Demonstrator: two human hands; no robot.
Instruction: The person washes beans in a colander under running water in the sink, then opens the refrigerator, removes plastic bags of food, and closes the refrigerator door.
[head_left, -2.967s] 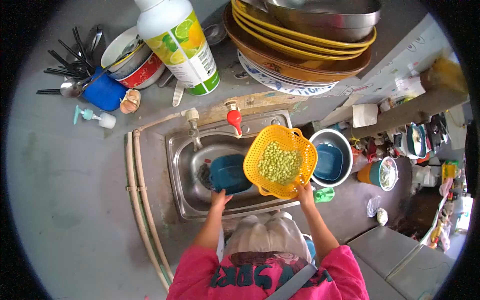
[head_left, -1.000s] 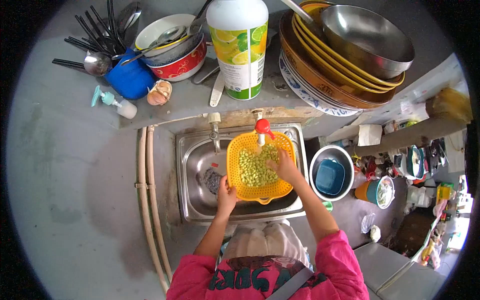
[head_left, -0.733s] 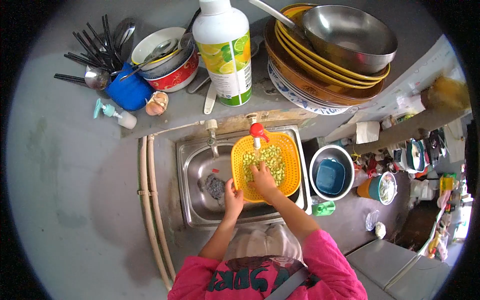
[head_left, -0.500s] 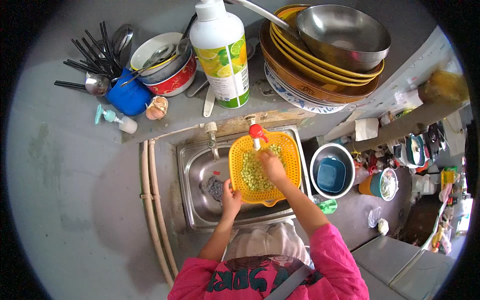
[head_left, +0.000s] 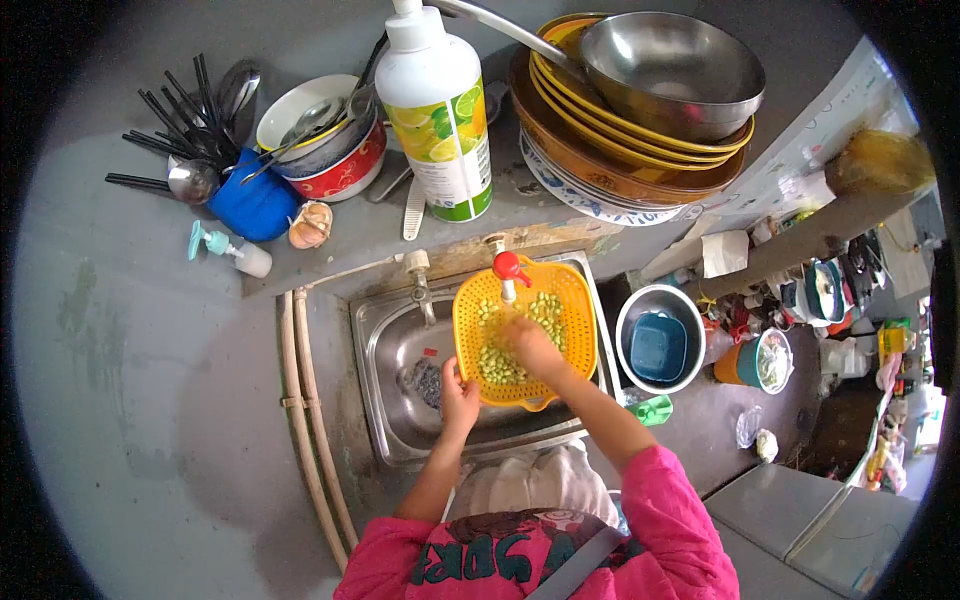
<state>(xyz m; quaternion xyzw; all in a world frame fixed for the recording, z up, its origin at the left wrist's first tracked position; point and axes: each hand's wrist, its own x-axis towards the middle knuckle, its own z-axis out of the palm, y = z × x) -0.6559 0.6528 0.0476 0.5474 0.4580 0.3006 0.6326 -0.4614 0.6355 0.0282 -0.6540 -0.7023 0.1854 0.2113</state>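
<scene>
The yellow plastic colander sits over the right part of the stainless-steel sink, its spout-red tap above the far side, and the shelled green beans lie spread across its floor. From where I stand, the right hand is the nearer one to them: it is among the beans, reaching in over the near rim. Its grip is blurred, so I can't tell whether the fingers are spread or pressed together. The left hand is at the colander's near-left corner, thumb and fingers pinching the rim. The colander is almost square, with no clear long axis; its handle tabs are at the near and far edges.

In the sink, left of the colander, lie a grey scouring pad and a red scrap. Right of the sink, a metal basin holds a blue tub. Up on the worktop, a blue cup holds chopsticks and spoons.
</scene>
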